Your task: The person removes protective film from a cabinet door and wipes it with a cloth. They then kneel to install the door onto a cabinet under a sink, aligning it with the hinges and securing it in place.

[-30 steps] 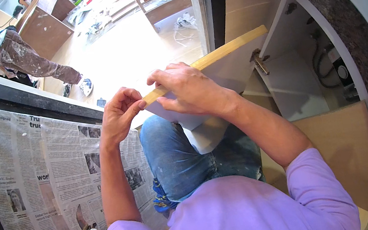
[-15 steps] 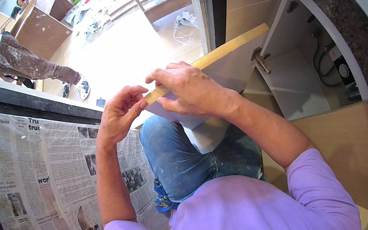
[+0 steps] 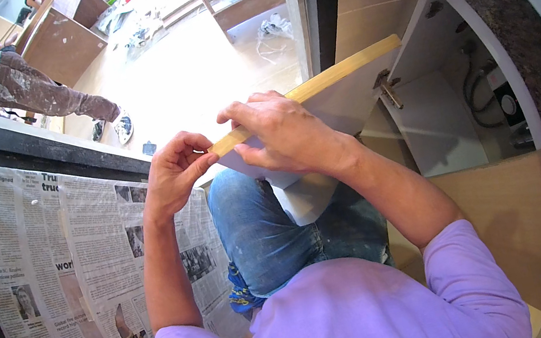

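Note:
A cabinet door [image 3: 349, 101] with a pale face stands swung out in front of me, its top edge carrying a yellow strip [image 3: 347, 70]. At the door's left end, my left hand [image 3: 173, 173] is closed, thumb and forefinger pinching the corner of the edge. My right hand [image 3: 286, 133] straddles the edge just right of it, thumb on the near face and fingers over the top; the far fingertips are hidden. A metal hinge [image 3: 388, 90] shows at the door's right end. Below the door, a white block-like object [image 3: 308, 198] rests between my knees.
The open cabinet [image 3: 446, 116] on the right holds a dark hose [image 3: 473, 86]. Another wooden door panel [image 3: 492, 217] stands nearer me. Newspaper sheets [image 3: 104, 249] cover the surface at left. Beyond a dark sill [image 3: 51, 153], a person in paint-spattered trousers [image 3: 31, 84] stands among boards.
My left thumb and forefinger have closed together on the door's corner, the other fingers curling in. My right hand keeps its hold. The view has shifted slightly.

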Tool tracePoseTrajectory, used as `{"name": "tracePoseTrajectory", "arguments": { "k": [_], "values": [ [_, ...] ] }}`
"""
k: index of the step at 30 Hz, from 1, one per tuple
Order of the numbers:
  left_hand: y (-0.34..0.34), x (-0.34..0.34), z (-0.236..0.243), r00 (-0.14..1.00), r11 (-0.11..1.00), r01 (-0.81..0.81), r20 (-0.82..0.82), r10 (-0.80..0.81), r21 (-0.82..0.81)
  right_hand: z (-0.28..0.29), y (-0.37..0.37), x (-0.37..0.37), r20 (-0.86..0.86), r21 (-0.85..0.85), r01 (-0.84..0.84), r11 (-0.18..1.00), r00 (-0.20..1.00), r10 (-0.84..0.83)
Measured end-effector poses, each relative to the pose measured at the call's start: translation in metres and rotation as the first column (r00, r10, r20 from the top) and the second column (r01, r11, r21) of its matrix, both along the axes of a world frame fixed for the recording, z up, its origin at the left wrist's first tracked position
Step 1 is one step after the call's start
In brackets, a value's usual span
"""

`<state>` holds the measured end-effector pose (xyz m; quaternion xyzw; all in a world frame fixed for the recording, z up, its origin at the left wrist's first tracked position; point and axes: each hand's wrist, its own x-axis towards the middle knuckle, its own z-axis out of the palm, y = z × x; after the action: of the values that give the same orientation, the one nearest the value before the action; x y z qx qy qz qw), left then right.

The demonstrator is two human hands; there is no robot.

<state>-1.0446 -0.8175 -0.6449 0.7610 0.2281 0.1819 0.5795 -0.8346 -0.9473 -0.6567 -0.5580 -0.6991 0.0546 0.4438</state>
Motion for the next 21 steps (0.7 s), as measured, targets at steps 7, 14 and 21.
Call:
{"name": "tracePoseTrajectory", "arguments": {
  "k": [7,14,21],
  "values": [
    [0.002,0.0,-0.009,0.996,1.0,-0.024,0.086,0.025,-0.012,0.0,-0.001,0.0,-0.034,0.07,0.017,0.997,0.999,-0.014],
    [-0.011,-0.007,-0.021,0.964,0.96,-0.261,0.083,0.253,0.105,-0.005,0.011,-0.006,0.105,0.078,0.026,0.997,0.994,-0.034],
    [-0.021,0.011,-0.015,0.954,0.932,-0.3,0.063,0.294,0.202,-0.002,0.019,-0.001,0.07,0.018,0.093,0.996,0.993,-0.094]
  ]
}}
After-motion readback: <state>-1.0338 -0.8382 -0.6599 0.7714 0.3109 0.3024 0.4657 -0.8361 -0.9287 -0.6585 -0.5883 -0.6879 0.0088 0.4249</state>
